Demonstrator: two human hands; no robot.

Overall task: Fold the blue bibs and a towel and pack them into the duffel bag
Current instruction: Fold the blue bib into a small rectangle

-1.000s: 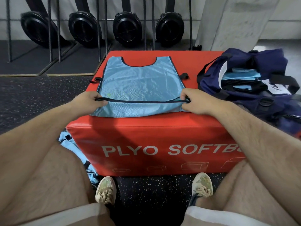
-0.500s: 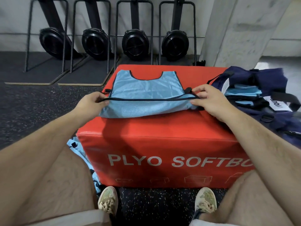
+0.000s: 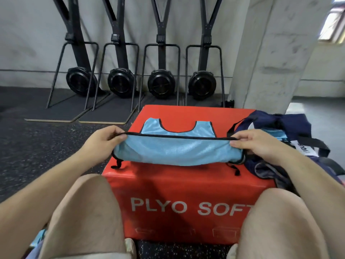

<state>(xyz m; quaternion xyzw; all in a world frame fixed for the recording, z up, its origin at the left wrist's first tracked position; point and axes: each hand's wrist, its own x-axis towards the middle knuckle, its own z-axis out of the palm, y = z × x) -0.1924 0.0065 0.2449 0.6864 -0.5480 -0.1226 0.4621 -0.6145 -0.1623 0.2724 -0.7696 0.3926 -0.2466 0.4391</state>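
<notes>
So my left hand (image 3: pixel 104 142) and right hand (image 3: pixel 258 142) are spread well apart, each pinching one end of the blue bib (image 3: pixel 177 151) along its black-trimmed hem. It's lifted and doubled over above the red plyo box (image 3: pixel 186 199), neckline end lying on top. Navy duffel bag (image 3: pixel 291 124) sits open beside my right hand, with light blue fabric showing inside.
</notes>
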